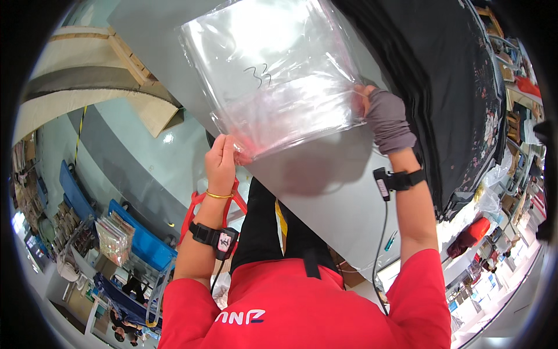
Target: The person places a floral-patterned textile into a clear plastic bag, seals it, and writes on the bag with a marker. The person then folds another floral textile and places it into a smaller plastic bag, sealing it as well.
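Observation:
A clear plastic bag (232,93) is stretched between my hands over the grey table (317,218), with handwritten marks on it. My left hand (221,161) pinches its near left corner, just past the table's edge. At the near right corner my right hand (378,113), in a grey glove or sleeve, grips the bag; its fingertips show partly through the plastic. A reddish tint shows along the bag's near side. The bag's shadow falls on the table beneath.
Black fabric (433,87) with a floral edge is piled along the table's right side. A small teal tool (390,241) lies near the front edge. At the left are a red stool (196,203), blue bins (136,230) and wooden boards (75,81).

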Action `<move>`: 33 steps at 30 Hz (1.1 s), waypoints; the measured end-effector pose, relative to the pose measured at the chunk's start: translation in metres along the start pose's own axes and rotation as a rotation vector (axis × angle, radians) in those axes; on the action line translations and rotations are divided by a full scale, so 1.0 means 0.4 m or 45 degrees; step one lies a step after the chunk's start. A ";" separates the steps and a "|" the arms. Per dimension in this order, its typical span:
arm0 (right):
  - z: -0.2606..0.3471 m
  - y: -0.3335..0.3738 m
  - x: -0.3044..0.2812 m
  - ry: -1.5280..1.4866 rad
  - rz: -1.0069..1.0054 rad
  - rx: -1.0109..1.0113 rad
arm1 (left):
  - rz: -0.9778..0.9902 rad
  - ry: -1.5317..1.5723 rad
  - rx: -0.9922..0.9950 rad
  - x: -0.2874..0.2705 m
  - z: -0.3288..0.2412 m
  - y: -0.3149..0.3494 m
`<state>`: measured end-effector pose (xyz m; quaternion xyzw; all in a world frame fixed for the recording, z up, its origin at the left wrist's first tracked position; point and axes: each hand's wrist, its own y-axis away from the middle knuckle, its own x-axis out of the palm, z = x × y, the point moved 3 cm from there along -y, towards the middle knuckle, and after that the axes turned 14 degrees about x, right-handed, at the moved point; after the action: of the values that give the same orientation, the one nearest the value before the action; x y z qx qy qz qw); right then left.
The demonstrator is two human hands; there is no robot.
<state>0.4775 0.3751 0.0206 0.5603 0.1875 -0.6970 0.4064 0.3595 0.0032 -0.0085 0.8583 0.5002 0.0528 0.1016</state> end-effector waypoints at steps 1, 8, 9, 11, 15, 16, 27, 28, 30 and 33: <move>0.018 -0.004 0.010 0.113 -0.055 0.009 | -0.034 -0.128 -0.099 -0.001 0.000 -0.008; 0.043 -0.014 0.049 0.209 -0.086 0.332 | 0.219 -1.419 1.317 0.122 -0.154 -0.080; 0.039 -0.015 0.040 0.244 -0.075 0.351 | 0.465 -1.451 1.498 0.148 -0.155 -0.102; 0.051 -0.018 0.012 0.264 -0.121 0.436 | 0.643 -1.464 1.223 0.159 -0.137 -0.186; 0.195 -0.011 -0.079 0.182 -0.758 0.148 | 0.714 -1.485 1.108 0.164 -0.116 -0.242; 0.256 -0.009 -0.064 0.040 -0.475 -0.056 | 0.705 -1.483 1.177 0.164 -0.115 -0.243; 0.110 -0.112 0.159 0.198 -0.345 -0.059 | 0.694 -1.439 0.988 0.149 -0.080 -0.237; 0.110 -0.117 0.162 0.269 -0.395 -0.073 | 0.676 -1.435 0.961 0.146 -0.077 -0.234; 0.133 -0.125 0.157 0.221 -0.463 0.058 | 0.475 -1.510 0.964 0.136 -0.074 -0.230; 0.184 -0.124 0.121 0.213 -0.475 0.163 | 0.007 -1.426 0.913 0.097 -0.053 -0.200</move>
<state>0.3908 0.3346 -0.0121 0.5964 0.2766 -0.7216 0.2169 0.3066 0.0780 -0.0066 0.7381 0.3562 -0.5705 0.0540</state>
